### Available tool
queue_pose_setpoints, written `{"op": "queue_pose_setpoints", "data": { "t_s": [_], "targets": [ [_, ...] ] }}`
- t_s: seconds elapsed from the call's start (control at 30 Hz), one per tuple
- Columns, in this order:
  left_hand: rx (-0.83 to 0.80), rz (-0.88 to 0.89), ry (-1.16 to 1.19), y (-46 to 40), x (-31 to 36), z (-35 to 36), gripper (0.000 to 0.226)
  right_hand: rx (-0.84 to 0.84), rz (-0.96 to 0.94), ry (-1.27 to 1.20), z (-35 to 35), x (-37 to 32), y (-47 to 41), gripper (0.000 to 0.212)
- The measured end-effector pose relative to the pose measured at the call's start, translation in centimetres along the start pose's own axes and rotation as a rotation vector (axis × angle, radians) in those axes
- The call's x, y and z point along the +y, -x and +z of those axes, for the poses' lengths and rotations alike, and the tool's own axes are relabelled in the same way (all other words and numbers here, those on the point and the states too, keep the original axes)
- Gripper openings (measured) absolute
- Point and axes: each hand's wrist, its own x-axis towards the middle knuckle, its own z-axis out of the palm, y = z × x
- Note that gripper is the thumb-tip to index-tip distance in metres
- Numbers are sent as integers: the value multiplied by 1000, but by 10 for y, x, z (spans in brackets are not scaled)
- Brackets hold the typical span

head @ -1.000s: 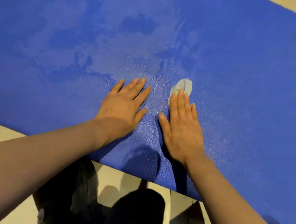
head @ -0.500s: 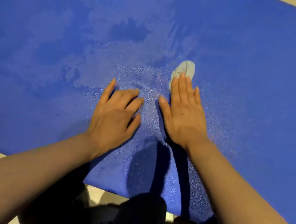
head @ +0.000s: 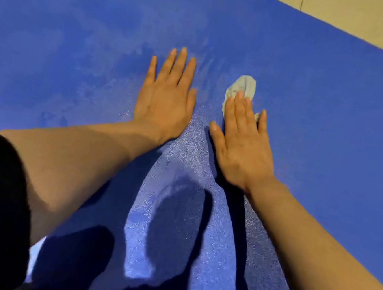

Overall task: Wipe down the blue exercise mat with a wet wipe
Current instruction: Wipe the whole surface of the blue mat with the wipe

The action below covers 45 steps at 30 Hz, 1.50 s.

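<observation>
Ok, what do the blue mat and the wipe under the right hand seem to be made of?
Blue mat: probably foam or rubbery plastic; its surface looks finely pebbled and glistens where wet, duller in the patchy far areas. Wipe: likely a thin nonwoven tissue, pale grey-white, crumpled and limp under the right hand's fingertips. Neither material can be confirmed from looks alone.

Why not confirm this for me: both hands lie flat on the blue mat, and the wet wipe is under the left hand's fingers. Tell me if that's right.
Not quite. In the head view the wet wipe sits under the right hand, not the left hand. Both hands do lie flat on the blue mat.
</observation>
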Motion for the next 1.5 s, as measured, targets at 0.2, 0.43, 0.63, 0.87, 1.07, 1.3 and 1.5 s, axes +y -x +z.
{"op": "queue_pose_setpoints", "data": {
  "t_s": [0.2, 0.43, 0.63, 0.87, 1.07, 1.3, 1.5],
  "targets": [
    [-6, -4, -2, -4, 1, 2, 60, -44, 24, 49, -4, -1, -40, 75],
    [-17, 7, 7, -6, -4, 3, 61, -36, 85, -81, -13, -4, -81, 66],
    [-7, -11, 46, -8, 0, 1, 62, -19, 130, -73, -7, -4, -52, 67],
    [-18, -10, 72, -5, -1, 0, 62, -63, 128, -54, -20, 1, -112, 67],
    [-8, -18, 96, -8, 1, 0, 61, -29, 69, -2, -16, 17, -62, 69],
    [-9, -18, 108, -6, 0, 0, 61, -39, 164, -115, -26, 7, -139, 71],
    [-18, -18, 105, -7, -1, 1, 59, 5, 132, -98, -21, 40, -88, 68]
  ]
}}
